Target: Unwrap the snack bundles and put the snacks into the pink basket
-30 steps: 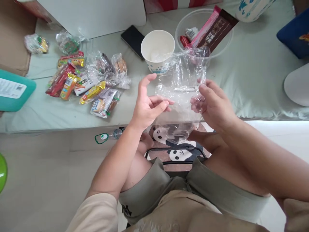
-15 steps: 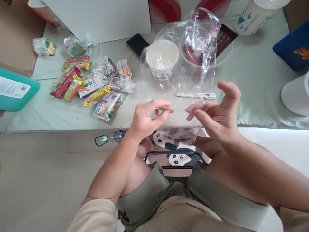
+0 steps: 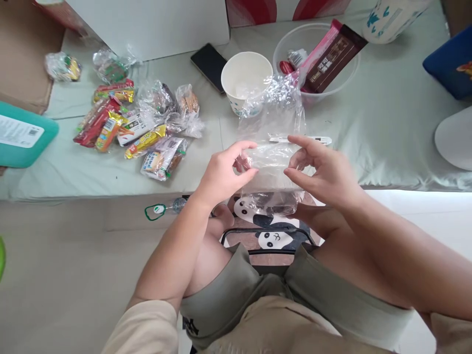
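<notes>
I've got left grip (image 3: 224,172) and right grip (image 3: 324,169) pinched tight on the bag (image 3: 272,162). The slick film could slip free, and its loose top might tip the cup (image 3: 246,81).

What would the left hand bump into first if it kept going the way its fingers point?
Probably the clear plastic bag that the left hand pinches, then the right hand beyond it; depth is hard to judge.

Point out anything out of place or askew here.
A small clear bottle lies on its side on the floor below the table edge. Long snack bars jut slantwise over the clear bowl's rim. The held plastic bag is crumpled.
</notes>
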Demonstrator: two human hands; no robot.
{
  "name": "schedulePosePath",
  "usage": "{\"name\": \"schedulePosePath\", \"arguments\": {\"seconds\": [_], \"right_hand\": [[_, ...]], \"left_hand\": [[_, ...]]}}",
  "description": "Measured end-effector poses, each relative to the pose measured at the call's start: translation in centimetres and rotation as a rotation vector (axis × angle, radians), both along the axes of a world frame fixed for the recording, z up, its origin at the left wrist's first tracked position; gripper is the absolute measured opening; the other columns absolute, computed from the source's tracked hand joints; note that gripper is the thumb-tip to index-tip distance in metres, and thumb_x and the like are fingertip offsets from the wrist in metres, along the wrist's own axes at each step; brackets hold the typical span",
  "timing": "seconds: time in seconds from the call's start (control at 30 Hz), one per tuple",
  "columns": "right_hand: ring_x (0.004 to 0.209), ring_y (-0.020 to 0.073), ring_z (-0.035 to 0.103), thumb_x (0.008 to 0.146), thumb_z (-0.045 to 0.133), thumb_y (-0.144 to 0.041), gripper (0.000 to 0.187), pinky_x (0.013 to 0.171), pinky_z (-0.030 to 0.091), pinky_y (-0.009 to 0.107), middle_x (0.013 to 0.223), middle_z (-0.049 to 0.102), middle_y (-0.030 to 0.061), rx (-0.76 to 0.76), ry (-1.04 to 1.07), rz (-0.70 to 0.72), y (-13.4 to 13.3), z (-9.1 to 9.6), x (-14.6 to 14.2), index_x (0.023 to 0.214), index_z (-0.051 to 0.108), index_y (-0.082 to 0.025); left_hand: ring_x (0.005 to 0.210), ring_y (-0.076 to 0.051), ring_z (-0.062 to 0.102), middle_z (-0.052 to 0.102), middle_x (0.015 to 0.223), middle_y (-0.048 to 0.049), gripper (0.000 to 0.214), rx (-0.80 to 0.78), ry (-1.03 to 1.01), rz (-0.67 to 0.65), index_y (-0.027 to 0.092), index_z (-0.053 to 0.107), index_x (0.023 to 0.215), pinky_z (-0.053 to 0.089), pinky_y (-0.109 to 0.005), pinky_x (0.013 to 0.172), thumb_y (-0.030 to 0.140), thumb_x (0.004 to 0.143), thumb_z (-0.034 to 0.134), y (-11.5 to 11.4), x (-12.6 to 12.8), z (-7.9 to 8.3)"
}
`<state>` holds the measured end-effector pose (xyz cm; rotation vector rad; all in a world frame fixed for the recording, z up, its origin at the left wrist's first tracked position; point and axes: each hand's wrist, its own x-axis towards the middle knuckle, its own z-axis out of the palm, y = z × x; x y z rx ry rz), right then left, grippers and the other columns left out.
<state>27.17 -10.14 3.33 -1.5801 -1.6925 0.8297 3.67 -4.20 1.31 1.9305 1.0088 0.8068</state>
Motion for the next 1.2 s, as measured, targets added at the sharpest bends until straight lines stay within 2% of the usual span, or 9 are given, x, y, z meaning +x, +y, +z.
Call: {"name": "schedulePosePath", "arguments": {"seconds": [0.23,0.4,0.47,0.53,0.7,0.8,0.97,1.1,1.2], "right_hand": [[0.070,0.0178,0.060,0.087,0.067,-0.031,0.022,0.073,0.056,0.038,0.077,0.062,0.0021,0.048,-0.140,-0.034,0.2,-0.4,0.3,0.106,0.078,-0.026],[0.108,0.0292,0.065,0.087,0.072,-0.037,0.012,0.095,0.054,0.049,0.111,0.065,0.0110,0.237,-0.074,-0.082,0.1,-0.2,0.2,0.086,0.077,-0.026],[0.114,0.0306,0.065,0.090,0.070,-0.041,0.017,0.101,0.052,0.051,0.114,0.068,0.0101,0.190,0.055,-0.034,-0.1,0.2,-0.1,0.084,0.072,-0.026],[0.105,0.0283,0.068,0.094,0.065,-0.045,0.021,0.096,0.055,0.049,0.104,0.072,0.0075,0.053,0.205,-0.023,-0.4,0.4,-0.5,0.086,0.067,-0.026],[0.090,0.0224,0.069,0.093,0.065,-0.054,0.028,0.078,0.058,0.039,0.095,0.069,0.0029,-0.051,0.536,-0.226,-0.7,-0.5,-1.5,0.107,0.056,-0.031],[0.089,0.0223,0.069,0.084,0.075,-0.055,0.046,0.076,0.059,0.039,0.099,0.070,0.0031,-0.152,0.653,-0.149,-0.5,-0.5,-1.9,0.117,0.054,-0.031],[0.067,0.0140,0.060,0.082,0.078,-0.039,0.025,0.065,0.053,0.032,0.075,0.063,-0.0008,-0.458,0.671,-0.032,-0.4,0.6,-2.4,0.087,0.059,-0.022],[0.064,0.0117,0.057,0.086,0.072,-0.033,0.018,0.061,0.048,0.028,0.070,0.061,-0.0019,-0.377,0.663,-0.132,-0.2,0.4,-2.3,0.082,0.058,-0.022],[0.059,0.0115,0.054,0.089,0.070,-0.034,0.018,0.055,0.045,0.027,0.066,0.058,-0.0033,-0.316,0.602,-0.166,0.1,-0.1,-2.0,0.085,0.056,-0.023]], "left_hand": [[0.073,-0.013,0.057,0.060,0.084,-0.0014,0.015,0.361,0.132,0.079,0.022,0.078,0.091,0.052,-0.029,0.069,0.014,0.088,0.065,0.3,0.3,-0.2],[0.121,-0.031,0.058,0.062,0.115,-0.0098,0.005,0.386,-0.013,0.160,0.026,0.076,0.081,0.053,-0.050,0.102,0.024,0.080,0.080,0.1,0.2,0.0],[0.130,-0.034,0.058,0.066,0.118,-0.0085,0.011,0.302,-0.132,0.096,0.027,0.072,0.080,0.051,-0.055,0.109,0.033,0.081,0.081,-0.1,0.4,0.3],[0.120,-0.029,0.067,0.071,0.108,-0.0061,0.019,0.180,-0.246,0.051,0.026,0.068,0.084,0.056,-0.052,0.105,0.043,0.087,0.076,-0.4,0.7,0.4],[0.080,-0.017,0.076,0.073,0.082,-0.0012,0.037,-0.186,-0.357,0.161,0.026,0.062,0.106,0.059,-0.026,0.062,0.061,0.095,0.065,-0.7,1.7,-0.4],[0.080,-0.019,0.077,0.074,0.082,-0.0013,0.047,-0.289,-0.375,0.208,0.027,0.058,0.120,0.055,-0.022,0.054,0.066,0.094,0.064,-0.2,1.6,-1.1],[0.089,-0.023,0.079,0.075,0.090,-0.0028,0.058,-0.360,-0.415,0.160,0.031,0.051,0.132,0.061,-0.027,0.063,0.067,0.090,0.069,0.9,0.9,-1.6],[0.086,-0.024,0.079,0.079,0.094,-0.0063,0.056,-0.716,-0.468,-0.051,0.026,0.061,0.120,0.066,-0.034,0.068,0.055,0.079,0.085,1.0,0.8,-1.2],[0.070,-0.017,0.075,0.075,0.079,-0.0029,0.032,-0.838,-0.406,-0.091,0.021,0.068,0.095,0.062,-0.027,0.058,0.039,0.076,0.087,0.7,1.2,-0.8]]}}
